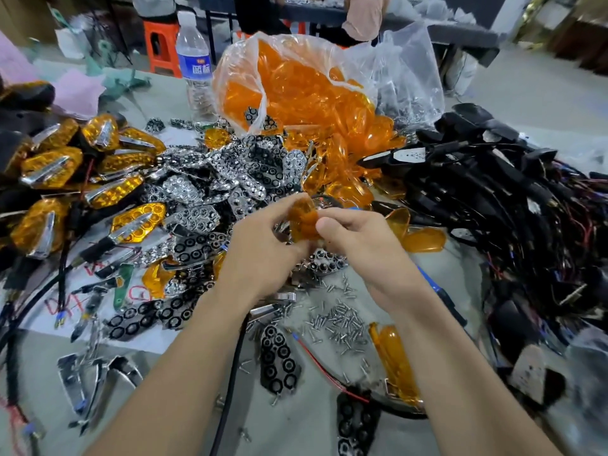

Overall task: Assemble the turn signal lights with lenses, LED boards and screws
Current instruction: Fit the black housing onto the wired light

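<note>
Cluttered workbench (309, 422), parts heaped left, far, right. Amber lens (304, 222) held centre above pile, long axis roughly near-far. Left hand (263, 248) pinches left edge, right hand (358, 245) pinches right edge; both equally close. Screws (342, 320) lie nearer, beneath right wrist.

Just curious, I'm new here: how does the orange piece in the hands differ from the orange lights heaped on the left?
The orange lens, gripped between left hand and right hand, is a bare see-through shell; the finished lights show a honeycomb pattern and a chrome strip. The lens is held above the table; the lights lie heaped. The lights have black bodies; the lens has none. Both are amber.
</note>
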The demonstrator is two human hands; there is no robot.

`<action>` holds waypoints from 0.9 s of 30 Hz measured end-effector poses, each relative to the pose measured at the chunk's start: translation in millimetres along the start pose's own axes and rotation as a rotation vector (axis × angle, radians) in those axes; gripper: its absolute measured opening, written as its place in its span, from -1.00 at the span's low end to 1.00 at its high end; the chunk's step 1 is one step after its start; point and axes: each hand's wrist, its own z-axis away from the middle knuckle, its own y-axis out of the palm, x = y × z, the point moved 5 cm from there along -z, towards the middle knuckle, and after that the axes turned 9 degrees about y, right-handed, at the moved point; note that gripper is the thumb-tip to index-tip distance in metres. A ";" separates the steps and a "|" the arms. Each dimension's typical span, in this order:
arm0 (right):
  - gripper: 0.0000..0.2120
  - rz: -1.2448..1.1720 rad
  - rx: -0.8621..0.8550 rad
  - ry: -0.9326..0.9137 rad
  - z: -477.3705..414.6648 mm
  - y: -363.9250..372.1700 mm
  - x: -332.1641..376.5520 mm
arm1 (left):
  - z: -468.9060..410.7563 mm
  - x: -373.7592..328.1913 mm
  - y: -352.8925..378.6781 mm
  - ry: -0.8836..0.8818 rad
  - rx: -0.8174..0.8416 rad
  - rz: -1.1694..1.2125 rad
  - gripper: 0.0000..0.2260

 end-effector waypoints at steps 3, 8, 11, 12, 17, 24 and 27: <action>-0.67 0.268 -0.194 0.023 8.2 -25.0 -3.9 | -1.3 3.0 -8.5 -0.101 -0.068 0.077 -0.79; -0.71 0.686 -0.083 0.060 22.8 -4.8 -11.8 | 0.5 5.0 -13.9 -0.226 -0.231 0.343 -0.83; -0.94 0.638 0.037 0.018 29.3 26.7 -13.3 | 1.3 6.4 -20.1 -0.316 -0.320 0.416 -0.74; -0.96 0.666 0.072 0.007 30.7 36.5 -14.8 | 1.9 6.6 -22.2 -0.344 -0.339 0.436 -0.70; -0.88 0.826 0.078 -0.037 33.1 49.0 -19.3 | 3.7 6.4 -26.8 -0.409 -0.350 0.480 -0.67; -0.78 0.368 -0.345 -0.011 33.0 -23.1 -18.3 | 2.2 5.7 -10.8 -0.363 -0.150 0.463 -0.74; -0.73 0.115 -0.401 -0.081 37.3 -27.0 -17.8 | 1.3 7.4 -2.8 -0.358 -0.062 0.513 -0.80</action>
